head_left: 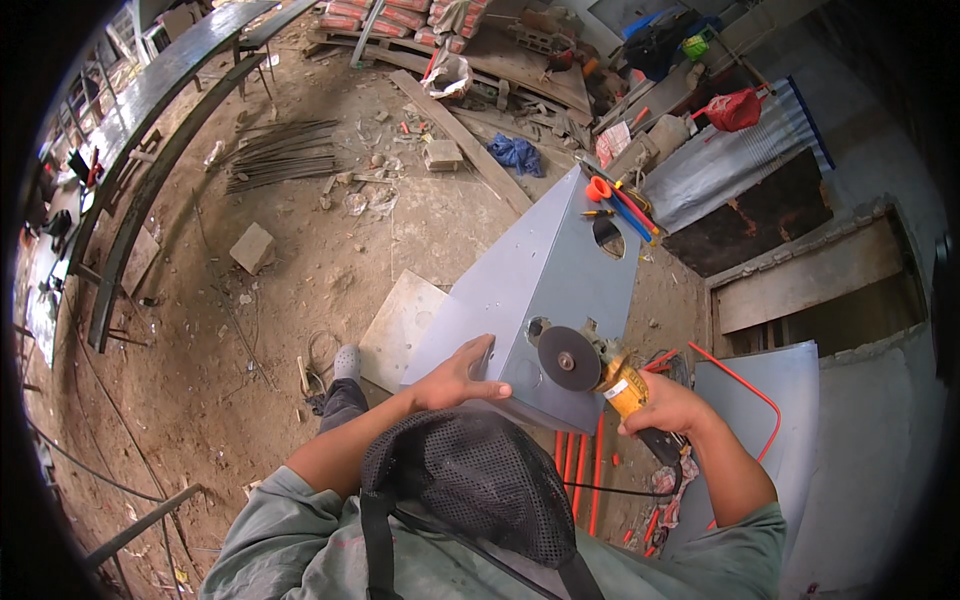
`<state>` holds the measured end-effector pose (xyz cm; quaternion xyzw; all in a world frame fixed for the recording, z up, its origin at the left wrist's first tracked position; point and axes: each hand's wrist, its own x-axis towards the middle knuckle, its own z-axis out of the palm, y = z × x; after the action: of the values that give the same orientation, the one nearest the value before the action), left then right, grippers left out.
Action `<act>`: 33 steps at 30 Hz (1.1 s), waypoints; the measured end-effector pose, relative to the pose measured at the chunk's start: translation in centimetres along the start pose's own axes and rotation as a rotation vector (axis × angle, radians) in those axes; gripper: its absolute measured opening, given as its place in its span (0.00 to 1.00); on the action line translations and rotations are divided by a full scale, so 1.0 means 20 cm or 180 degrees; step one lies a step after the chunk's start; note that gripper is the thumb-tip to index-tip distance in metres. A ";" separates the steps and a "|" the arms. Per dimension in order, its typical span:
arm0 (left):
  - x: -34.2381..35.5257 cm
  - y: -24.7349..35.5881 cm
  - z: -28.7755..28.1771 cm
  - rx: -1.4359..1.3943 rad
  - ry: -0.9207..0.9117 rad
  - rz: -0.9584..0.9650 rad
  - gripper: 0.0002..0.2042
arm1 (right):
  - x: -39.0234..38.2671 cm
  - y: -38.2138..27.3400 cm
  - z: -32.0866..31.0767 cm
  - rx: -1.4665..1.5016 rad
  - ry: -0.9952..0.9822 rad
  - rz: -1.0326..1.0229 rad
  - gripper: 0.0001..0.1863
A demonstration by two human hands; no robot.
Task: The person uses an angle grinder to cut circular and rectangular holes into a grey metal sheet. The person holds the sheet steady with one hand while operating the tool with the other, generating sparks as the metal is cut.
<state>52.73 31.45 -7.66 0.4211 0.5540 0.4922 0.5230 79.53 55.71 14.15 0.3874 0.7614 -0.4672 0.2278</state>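
A long grey sheet-metal box (pixel 520 290) stretches away in front of me, with holes cut in its upper face. My left hand (pixel 462 378) rests on its near left edge, fingers spread and holding nothing. In my right hand (pixel 665 405) is a yellow angle grinder (pixel 625 388), gripped round its body. The grinder's dark cutting disc (pixel 570 359) stands over the near part of the face, beside a ragged hole (pixel 590 328). Whether the disc touches the metal I cannot tell. On the box's far end lie an orange funnel-shaped piece (pixel 598 189) and several pen-like or handled tools (pixel 635 212).
Orange pipes (pixel 583 475) and a grey sheet (pixel 800 400) lie at my right, with the grinder's black cable (pixel 620 490) nearby. Concrete blocks (pixel 253 248), a bundle of rods (pixel 282 155) and a plank (pixel 465 140) are on the dirt floor. Metal beams (pixel 150 190) stand left.
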 end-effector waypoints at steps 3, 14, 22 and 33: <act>0.00 0.00 0.00 0.0021 -0.0001 -0.0004 0.69 | 0.00 0.00 0.00 -0.0126 0.0023 0.0051 0.36; 0.01 -0.03 0.01 0.0088 0.0074 0.0074 0.68 | -0.01 -0.03 0.00 0.0034 -0.0075 0.0320 0.41; 0.01 -0.03 0.02 -0.0017 0.0096 0.0110 0.67 | 0.01 -0.01 0.00 -0.0119 0.0034 0.0521 0.42; 0.00 -0.05 0.03 -0.0082 0.0141 0.0135 0.67 | 0.03 -0.10 -0.01 -0.0861 0.0153 0.0114 0.46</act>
<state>53.29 31.35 -8.53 0.4150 0.5499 0.5195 0.5055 77.56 55.65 14.96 0.3777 0.8156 -0.3468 0.2679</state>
